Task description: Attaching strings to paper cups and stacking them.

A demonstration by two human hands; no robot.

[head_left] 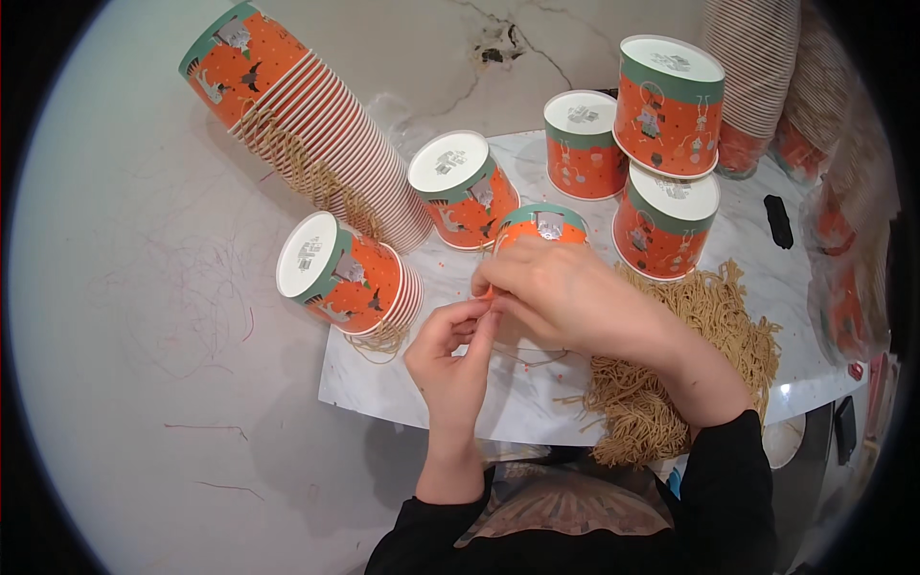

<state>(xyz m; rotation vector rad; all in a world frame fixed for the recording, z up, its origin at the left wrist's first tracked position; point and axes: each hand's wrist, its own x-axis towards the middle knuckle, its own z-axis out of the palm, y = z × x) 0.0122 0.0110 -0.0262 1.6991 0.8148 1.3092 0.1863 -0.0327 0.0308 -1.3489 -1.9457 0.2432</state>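
In front of me, an orange paper bucket point(543, 222) with a green band stands on the table, mostly covered by my right hand point(561, 287). My left hand point(450, 359) is closed in a pinch at the bucket's left side, thumb and forefinger together. The right fingers curl down over the same spot and meet the left fingertips. Whatever small thing lies between them is hidden. A thin tan cord point(530, 361) loops out on the tabletop below the hands. Beside my right forearm lies a large heap of tan cords point(685, 355).
A tall leaning stack of nested buckets point(326, 120), draped with cords, stands at the left. Near it are a short stack point(350, 278) and an upturned bucket point(465, 187). More buckets point(668, 105) stand at the back right. A black object point(777, 221) lies on the marbled table point(383, 388).
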